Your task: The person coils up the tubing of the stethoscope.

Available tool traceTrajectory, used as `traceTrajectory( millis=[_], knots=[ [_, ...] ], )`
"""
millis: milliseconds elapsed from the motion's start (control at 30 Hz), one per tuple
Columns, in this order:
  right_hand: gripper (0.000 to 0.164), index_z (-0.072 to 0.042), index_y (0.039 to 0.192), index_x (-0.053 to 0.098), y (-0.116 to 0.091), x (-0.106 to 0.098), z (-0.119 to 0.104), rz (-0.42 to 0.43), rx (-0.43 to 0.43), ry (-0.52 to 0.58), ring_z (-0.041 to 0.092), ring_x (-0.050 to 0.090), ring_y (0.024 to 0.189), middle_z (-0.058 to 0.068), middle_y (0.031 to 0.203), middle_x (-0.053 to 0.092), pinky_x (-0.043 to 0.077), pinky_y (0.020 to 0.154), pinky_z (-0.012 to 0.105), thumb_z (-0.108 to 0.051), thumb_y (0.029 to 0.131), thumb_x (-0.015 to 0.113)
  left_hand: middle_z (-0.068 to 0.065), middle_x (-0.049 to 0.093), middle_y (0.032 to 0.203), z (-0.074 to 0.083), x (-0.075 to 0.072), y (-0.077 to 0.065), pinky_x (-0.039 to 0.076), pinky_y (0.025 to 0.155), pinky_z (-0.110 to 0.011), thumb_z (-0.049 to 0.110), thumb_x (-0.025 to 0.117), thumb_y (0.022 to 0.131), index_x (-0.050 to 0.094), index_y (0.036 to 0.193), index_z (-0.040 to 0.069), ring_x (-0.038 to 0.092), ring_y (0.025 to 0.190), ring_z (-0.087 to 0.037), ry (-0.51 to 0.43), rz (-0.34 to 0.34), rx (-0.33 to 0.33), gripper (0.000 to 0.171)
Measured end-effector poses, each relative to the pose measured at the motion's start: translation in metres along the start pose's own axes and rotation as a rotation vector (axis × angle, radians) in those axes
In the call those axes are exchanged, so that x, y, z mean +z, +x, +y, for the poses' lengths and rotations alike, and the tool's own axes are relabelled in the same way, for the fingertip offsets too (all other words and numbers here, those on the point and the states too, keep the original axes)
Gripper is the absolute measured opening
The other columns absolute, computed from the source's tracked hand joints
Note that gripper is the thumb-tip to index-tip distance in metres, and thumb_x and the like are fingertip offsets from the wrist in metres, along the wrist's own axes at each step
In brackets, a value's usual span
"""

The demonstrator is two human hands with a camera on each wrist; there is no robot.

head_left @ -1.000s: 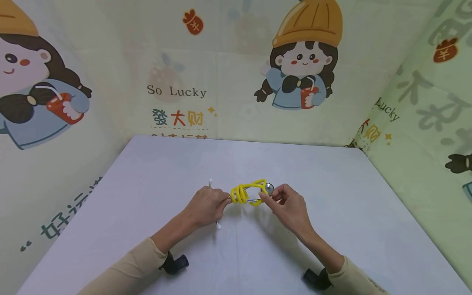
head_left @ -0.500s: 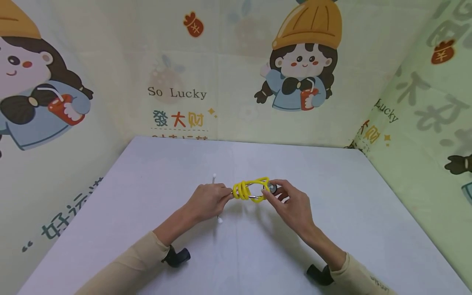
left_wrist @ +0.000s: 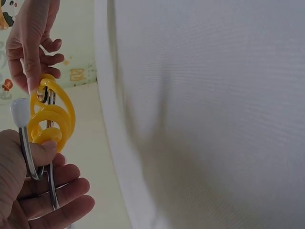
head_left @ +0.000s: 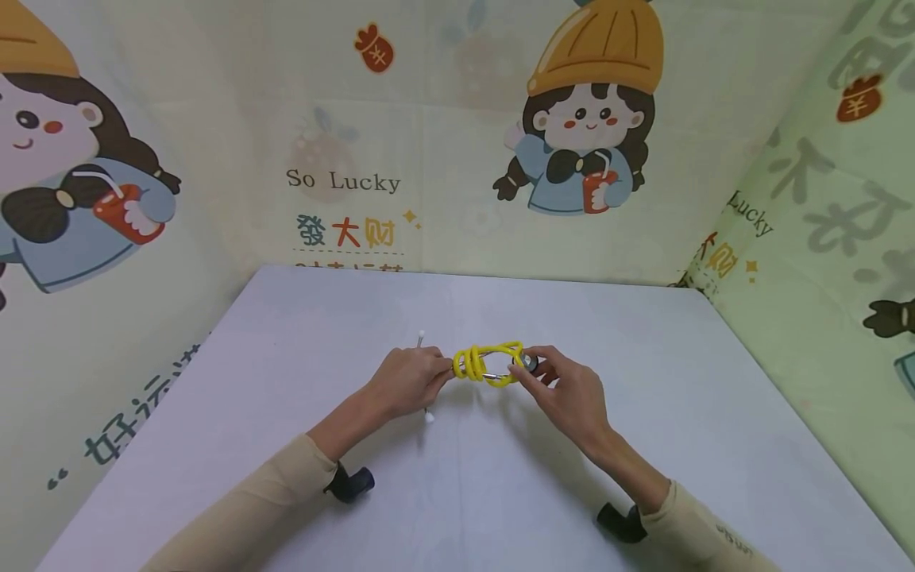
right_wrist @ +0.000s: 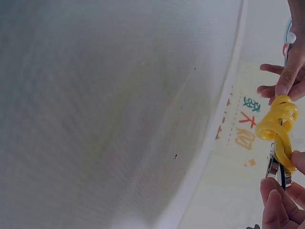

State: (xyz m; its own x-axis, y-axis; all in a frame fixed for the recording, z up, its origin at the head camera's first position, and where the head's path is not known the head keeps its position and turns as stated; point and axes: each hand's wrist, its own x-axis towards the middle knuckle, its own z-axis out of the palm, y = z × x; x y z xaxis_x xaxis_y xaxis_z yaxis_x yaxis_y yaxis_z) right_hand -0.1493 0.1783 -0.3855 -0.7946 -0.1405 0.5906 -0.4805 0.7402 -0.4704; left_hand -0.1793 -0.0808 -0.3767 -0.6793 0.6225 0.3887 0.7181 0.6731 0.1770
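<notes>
A stethoscope is held between both hands above the table, its yellow tubing wound in several coils around its metal ear tubes. Near the coils, my left hand grips the metal tubes. White ear tips stick out on either side of that hand; one ear tip is close up in the left wrist view. My right hand pinches the far end, where a round metal chest piece sits by a loop of tubing. Fingers partly cover the chest piece.
A white-covered table lies below the hands. Printed cloth walls with cartoon figures and lettering stand behind it and at both sides. Black camera mounts hang from both wrists.
Both hands and the stethoscope have shifted slightly upward and to the right in the head view. The ear tubes have moved along with the left hand. Both grips continue.
</notes>
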Motion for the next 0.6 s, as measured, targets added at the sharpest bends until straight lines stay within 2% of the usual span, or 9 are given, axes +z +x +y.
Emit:
traceTrajectory(
  millis=[300, 600],
  knots=[
    [0.035, -0.015, 0.108, 0.067, 0.002, 0.002, 0.006, -0.116, 0.074, -0.042, 0.006, 0.060, 0.062, -0.007, 0.069, 0.067, 0.042, 0.051, 0.023, -0.035, 0.081, 0.076, 0.002, 0.067, 0.079, -0.005, 0.009, 0.006, 0.035, 0.046, -0.018, 0.018, 0.070, 0.088, 0.075, 0.095, 0.013, 0.044, 0.054, -0.004, 0.035, -0.054, -0.031, 0.011],
    [0.035, -0.013, 0.113, 0.065, 0.003, 0.007, 0.009, -0.214, 0.129, -0.042, 0.008, 0.062, 0.066, -0.004, 0.078, 0.069, 0.043, 0.050, 0.024, -0.031, 0.085, 0.073, 0.003, 0.066, 0.079, -0.008, 0.018, 0.005, 0.037, 0.048, -0.020, 0.018, 0.070, 0.087, 0.075, 0.095, 0.014, 0.048, 0.057, -0.004, 0.049, -0.084, -0.060, 0.010]
  ],
)
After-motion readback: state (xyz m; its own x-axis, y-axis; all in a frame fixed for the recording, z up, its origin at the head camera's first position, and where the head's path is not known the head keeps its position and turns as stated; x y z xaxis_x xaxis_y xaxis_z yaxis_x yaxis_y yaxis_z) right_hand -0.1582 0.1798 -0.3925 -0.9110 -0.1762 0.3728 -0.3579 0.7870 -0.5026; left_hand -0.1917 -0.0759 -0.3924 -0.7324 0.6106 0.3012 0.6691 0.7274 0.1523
